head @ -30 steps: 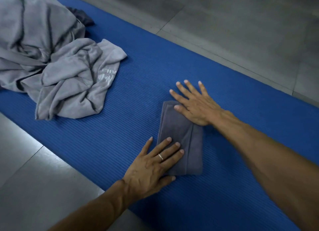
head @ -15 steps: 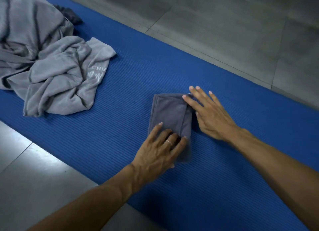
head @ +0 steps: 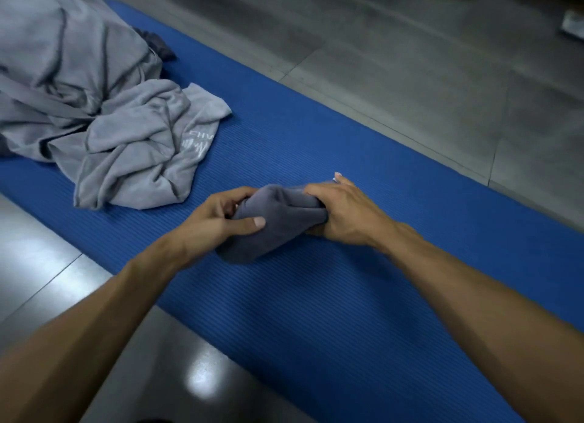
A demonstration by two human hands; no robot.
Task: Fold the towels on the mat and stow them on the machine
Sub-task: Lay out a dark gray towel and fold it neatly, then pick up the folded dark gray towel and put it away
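Near the middle of the frame both hands grasp one small dark grey towel point(head: 278, 220), folded into a thick bundle. The left hand point(head: 218, 217) closes on its left end, with the thumb lying across the near face of the cloth and the curled fingers wrapped over the far edge. The right hand point(head: 344, 211) clamps the right end, with the fingers tucked around and under the fabric and the knuckles turned up toward the camera. The bundle bulges between the two grips, and its lower rounded fold sags down to the blue mat point(head: 316, 312); whether that fold touches the mat or hangs just above it cannot be told.

The mat is ribbed and runs diagonally from the upper left of the frame to the lower right. On its upper-left part lies a crumpled heap of light grey towels point(head: 104, 113), unfolded and tangled together, one of them showing pale lettering near its right edge. A bit of darker cloth point(head: 158, 45) peeks out from behind the top of the heap. The heap sits well apart from the hands.

The mat lies on a grey tiled floor point(head: 410, 75), which shows along the upper right and again, glossy with a bright reflection, at the lower left. Both forearms reach in from the bottom corners of the frame.
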